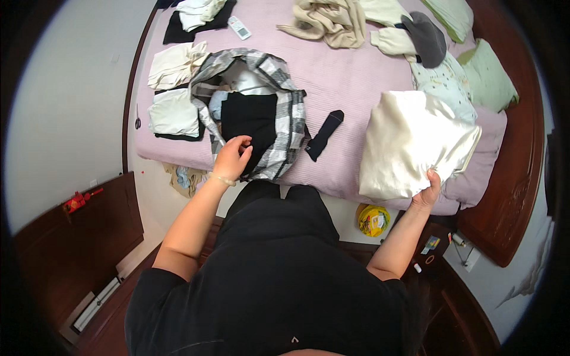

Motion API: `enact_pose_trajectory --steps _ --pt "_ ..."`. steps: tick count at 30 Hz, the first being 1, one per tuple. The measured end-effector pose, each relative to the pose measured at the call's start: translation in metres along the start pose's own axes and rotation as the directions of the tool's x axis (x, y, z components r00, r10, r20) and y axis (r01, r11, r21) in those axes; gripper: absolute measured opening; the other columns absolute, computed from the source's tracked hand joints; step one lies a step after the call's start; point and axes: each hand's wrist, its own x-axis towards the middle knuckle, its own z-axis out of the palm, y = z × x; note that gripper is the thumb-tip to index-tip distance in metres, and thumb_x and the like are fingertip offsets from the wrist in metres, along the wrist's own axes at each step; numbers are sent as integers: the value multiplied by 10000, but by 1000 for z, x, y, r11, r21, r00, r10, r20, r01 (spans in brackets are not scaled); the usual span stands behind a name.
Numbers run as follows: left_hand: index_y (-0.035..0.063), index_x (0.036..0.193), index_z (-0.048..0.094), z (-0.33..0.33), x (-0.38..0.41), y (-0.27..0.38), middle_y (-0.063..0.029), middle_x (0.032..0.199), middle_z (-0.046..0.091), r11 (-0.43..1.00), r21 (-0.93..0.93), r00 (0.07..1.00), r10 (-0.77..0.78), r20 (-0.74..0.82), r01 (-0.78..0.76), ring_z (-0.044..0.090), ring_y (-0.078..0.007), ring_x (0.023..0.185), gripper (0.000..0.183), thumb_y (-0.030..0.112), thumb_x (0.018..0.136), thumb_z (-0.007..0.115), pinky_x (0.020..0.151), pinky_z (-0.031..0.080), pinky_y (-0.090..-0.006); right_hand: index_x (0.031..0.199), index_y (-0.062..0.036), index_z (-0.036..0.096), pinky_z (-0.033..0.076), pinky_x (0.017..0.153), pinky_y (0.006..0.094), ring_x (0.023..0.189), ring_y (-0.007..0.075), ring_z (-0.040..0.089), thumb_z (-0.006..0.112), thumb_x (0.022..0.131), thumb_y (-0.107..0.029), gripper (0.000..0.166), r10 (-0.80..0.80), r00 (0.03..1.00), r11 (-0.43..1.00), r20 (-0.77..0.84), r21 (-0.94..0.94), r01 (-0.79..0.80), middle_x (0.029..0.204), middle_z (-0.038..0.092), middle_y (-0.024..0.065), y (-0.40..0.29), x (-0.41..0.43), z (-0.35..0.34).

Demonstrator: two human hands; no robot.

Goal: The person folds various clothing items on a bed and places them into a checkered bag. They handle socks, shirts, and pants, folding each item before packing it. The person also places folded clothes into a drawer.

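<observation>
My right hand (pixel 428 190) grips the lower right edge of a folded cream satin cloth (pixel 401 142), thumb on top, holding it above the right side of the bed. My left hand (pixel 234 155) is over the near left part of a black-and-white checked fabric bag (pixel 290 116); its fingers are loosely curled, with nothing seen in them. Inside the bag's mouth a folded black cloth (pixel 249 116) lies uppermost. Behind it, pale blue fabric (pixel 217 103) and white fabric (pixel 249 81) show in part. A dark sock (pixel 327 133) lies on the bed between the bag and the satin cloth.
Folded light clothes (pixel 174 113) are stacked left of the bag, near scissors (pixel 138 122). A remote control (pixel 239 28) and a beige garment (pixel 334 20) lie farther back. Pillows (pixel 487 78) border the wooden headboard (pixel 512 178). A yellow container (pixel 374 221) stands beside the bed.
</observation>
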Motion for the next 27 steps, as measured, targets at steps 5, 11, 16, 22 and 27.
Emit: enact_pose_trajectory --steps 5,11,16,22,27 --pt "100 1060 573 -31 13 3 -140 827 641 816 544 978 -206 -38 193 624 -290 776 295 287 831 563 644 488 -393 1087 78 527 502 802 342 877 253 618 643 633 -12 477 64 995 886 78 -464 -21 969 627 152 17 -3 124" --pt "70 911 605 -47 12 -37 -163 807 640 806 543 960 -281 -3 238 614 -334 783 266 311 802 577 688 486 -432 986 18 607 481 759 331 838 255 633 633 689 -175 355 485 807 258 337 -937 236 881 655 166 138 0 291" --pt "55 783 580 -54 -2 -60 -167 720 608 927 310 977 -189 -100 211 588 -353 701 171 224 757 584 632 459 -439 839 69 641 481 644 309 705 227 626 638 625 -228 366 757 614 224 224 -971 79 771 648 165 332 44 273" --pt "61 721 536 -63 -16 -83 -151 658 589 969 222 982 -69 -178 109 571 -348 602 151 197 767 583 546 449 -436 900 15 623 482 673 385 754 342 635 618 694 -211 305 260 923 496 284 -859 125 783 639 214 359 5 334" --pt "71 719 533 -64 -25 -80 -145 614 574 990 96 983 -83 -163 99 565 -358 596 160 209 773 591 541 440 -440 1255 -24 423 426 899 401 1110 369 498 653 732 -286 629 650 728 -210 220 -868 450 1250 467 220 396 14 321"
